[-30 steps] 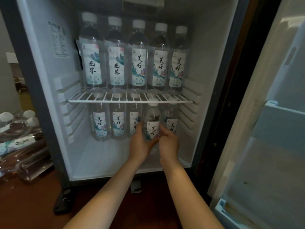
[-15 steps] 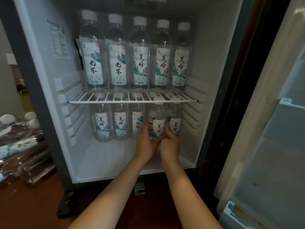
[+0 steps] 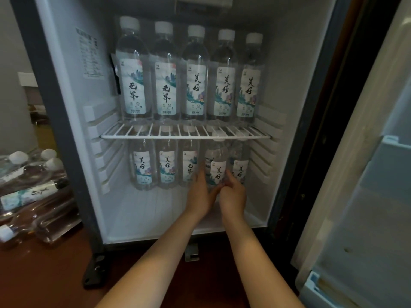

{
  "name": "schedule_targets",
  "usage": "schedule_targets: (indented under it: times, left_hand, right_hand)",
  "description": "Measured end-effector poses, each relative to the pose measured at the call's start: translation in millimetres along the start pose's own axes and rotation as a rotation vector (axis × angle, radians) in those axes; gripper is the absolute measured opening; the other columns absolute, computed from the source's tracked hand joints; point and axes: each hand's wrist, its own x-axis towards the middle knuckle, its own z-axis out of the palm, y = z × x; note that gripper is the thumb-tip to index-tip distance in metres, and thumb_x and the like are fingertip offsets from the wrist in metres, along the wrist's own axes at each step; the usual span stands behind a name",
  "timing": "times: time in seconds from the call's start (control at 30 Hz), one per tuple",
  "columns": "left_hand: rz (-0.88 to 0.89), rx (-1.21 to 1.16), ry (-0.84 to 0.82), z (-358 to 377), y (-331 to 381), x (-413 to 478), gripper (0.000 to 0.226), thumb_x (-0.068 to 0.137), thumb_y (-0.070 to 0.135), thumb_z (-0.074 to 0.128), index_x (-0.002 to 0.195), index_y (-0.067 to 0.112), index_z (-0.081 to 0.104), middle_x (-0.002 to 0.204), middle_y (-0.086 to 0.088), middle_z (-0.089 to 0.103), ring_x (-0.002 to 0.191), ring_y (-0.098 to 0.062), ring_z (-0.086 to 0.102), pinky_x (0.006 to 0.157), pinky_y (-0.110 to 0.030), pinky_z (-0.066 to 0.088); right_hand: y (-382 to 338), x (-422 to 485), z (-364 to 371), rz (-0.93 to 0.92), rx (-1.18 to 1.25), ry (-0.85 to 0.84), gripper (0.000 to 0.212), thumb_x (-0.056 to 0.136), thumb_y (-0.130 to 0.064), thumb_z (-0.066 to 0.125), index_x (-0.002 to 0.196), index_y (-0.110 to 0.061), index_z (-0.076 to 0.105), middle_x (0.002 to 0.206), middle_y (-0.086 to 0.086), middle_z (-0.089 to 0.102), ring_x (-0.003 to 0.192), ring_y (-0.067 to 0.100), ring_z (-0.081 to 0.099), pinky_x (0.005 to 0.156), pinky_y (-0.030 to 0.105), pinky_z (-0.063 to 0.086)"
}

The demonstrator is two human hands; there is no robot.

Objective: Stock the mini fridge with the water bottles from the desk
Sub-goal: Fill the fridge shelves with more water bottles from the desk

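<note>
The mini fridge (image 3: 287, 90) stands open. Several water bottles (image 3: 193, 74) with white caps line its wire shelf (image 3: 184, 136). A second row stands on the fridge floor below. Both my hands reach into that lower row and hold one upright water bottle (image 3: 216, 162), the fourth from the left. My left hand (image 3: 201, 194) wraps its left side near the base. My right hand (image 3: 233, 194) grips its right side, fingers curled against the bottle. Its base is hidden by my hands.
More water bottles (image 3: 33, 192) lie stacked on their sides on the brown surface (image 3: 55, 274) left of the fridge. The fridge door (image 3: 367, 174) hangs open at the right, close to my right arm.
My hands have pushed the held bottle deeper into the lower row, between its neighbours. The camera moved slightly closer.
</note>
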Motion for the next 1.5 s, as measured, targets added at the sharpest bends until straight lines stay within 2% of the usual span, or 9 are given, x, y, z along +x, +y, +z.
schedule_targets:
  times: [0.27, 0.5, 0.63, 0.77, 1.03, 1.17, 1.3, 1.4, 1.5]
  left_hand:
    - [-0.042, 0.019, -0.163, -14.4, 0.9, -2.0, 0.064, 0.087, 0.007, 0.059, 0.143, 0.014, 0.028, 0.140, -0.006, 0.046, 0.128, -0.019, 0.045, 0.103, -0.026, 0.035]
    - [-0.248, 0.128, -0.108, -53.7, -15.7, -27.3, 0.049, 0.089, 0.007, 0.056, 0.137, 0.009, 0.043, 0.126, -0.013, 0.058, 0.119, -0.023, 0.054, 0.093, -0.021, 0.038]
    - [-0.253, 0.051, -0.039, -94.6, -12.8, -58.9, 0.025, 0.090, 0.014, 0.057, 0.114, 0.021, 0.059, 0.089, 0.006, 0.065, 0.093, -0.012, 0.063, 0.084, -0.021, 0.045]
    - [-0.256, 0.040, -0.064, -144.6, -2.2, -95.2, 0.021, 0.089, 0.017, 0.060, 0.091, 0.037, 0.059, 0.092, 0.001, 0.069, 0.090, -0.011, 0.065, 0.084, -0.023, 0.048]
    - [-0.357, 0.133, 0.074, -255.8, -17.0, -153.9, 0.020, 0.089, 0.012, 0.060, 0.079, 0.027, 0.068, 0.074, 0.004, 0.071, 0.070, -0.006, 0.067, 0.062, -0.012, 0.047]
    - [-0.409, 0.329, 0.263, -290.6, -43.2, -155.1, 0.014, 0.087, 0.012, 0.062, 0.081, 0.025, 0.065, 0.079, 0.001, 0.067, 0.077, -0.017, 0.064, 0.071, -0.026, 0.047]
    - [-0.390, 0.450, 0.345, -303.5, -64.7, -139.2, 0.021, 0.084, 0.010, 0.064, 0.105, 0.014, 0.064, 0.104, -0.002, 0.059, 0.094, -0.015, 0.060, 0.082, -0.018, 0.041]
    - [-0.404, 0.501, 0.307, -301.2, -76.2, -123.5, 0.036, 0.086, 0.016, 0.062, 0.122, 0.013, 0.056, 0.120, -0.004, 0.053, 0.112, -0.017, 0.052, 0.089, -0.018, 0.035]
    - [-0.360, 0.466, 0.290, -295.1, -85.8, -116.4, 0.031, 0.090, 0.018, 0.058, 0.121, 0.014, 0.059, 0.121, -0.004, 0.057, 0.114, -0.016, 0.052, 0.090, -0.018, 0.037]
  right_hand:
    - [2.7, -13.3, 0.5, 0.045, -0.030, 0.104, 0.041, 0.083, 0.006, 0.043, 0.115, -0.012, 0.062, 0.112, 0.005, 0.064, 0.110, 0.019, 0.056, 0.083, 0.021, 0.038]
    - [10.4, -36.2, 7.3, 0.097, -0.091, 0.045, 0.034, 0.081, 0.008, 0.042, 0.091, -0.017, 0.063, 0.099, 0.005, 0.065, 0.101, 0.022, 0.059, 0.089, 0.030, 0.045]
    - [5.0, -60.1, 16.4, 0.092, -0.010, -0.124, 0.030, 0.083, 0.005, 0.046, 0.078, -0.021, 0.061, 0.083, 0.000, 0.063, 0.088, 0.019, 0.060, 0.081, 0.029, 0.047]
    - [-4.4, -88.7, 33.9, 0.124, 0.051, -0.381, 0.023, 0.088, 0.002, 0.047, 0.085, -0.015, 0.062, 0.080, 0.007, 0.064, 0.074, 0.019, 0.062, 0.063, 0.020, 0.051]
    - [-17.9, -143.5, 79.9, 0.133, -0.051, -0.789, 0.019, 0.095, -0.003, 0.045, 0.090, -0.012, 0.062, 0.076, 0.003, 0.063, 0.063, 0.015, 0.060, 0.060, 0.019, 0.049]
    - [-15.1, -164.6, 114.0, 0.112, -0.133, -0.973, 0.021, 0.097, -0.009, 0.044, 0.102, -0.016, 0.064, 0.083, -0.003, 0.067, 0.072, 0.009, 0.062, 0.066, 0.016, 0.047]
    - [-13.7, -177.8, 154.3, 0.185, -0.111, -1.005, 0.028, 0.097, -0.018, 0.046, 0.123, -0.024, 0.054, 0.109, -0.006, 0.065, 0.090, 0.001, 0.059, 0.075, 0.012, 0.046]
    - [-13.5, -179.3, 185.0, 0.238, -0.137, -0.915, 0.050, 0.098, -0.023, 0.043, 0.145, -0.015, 0.028, 0.143, 0.005, 0.043, 0.122, 0.015, 0.047, 0.098, 0.026, 0.039]
    - [-7.6, -175.6, 213.1, 0.267, -0.164, -0.817, 0.056, 0.098, -0.023, 0.041, 0.148, -0.012, 0.018, 0.148, 0.011, 0.037, 0.133, 0.025, 0.039, 0.109, 0.037, 0.034]
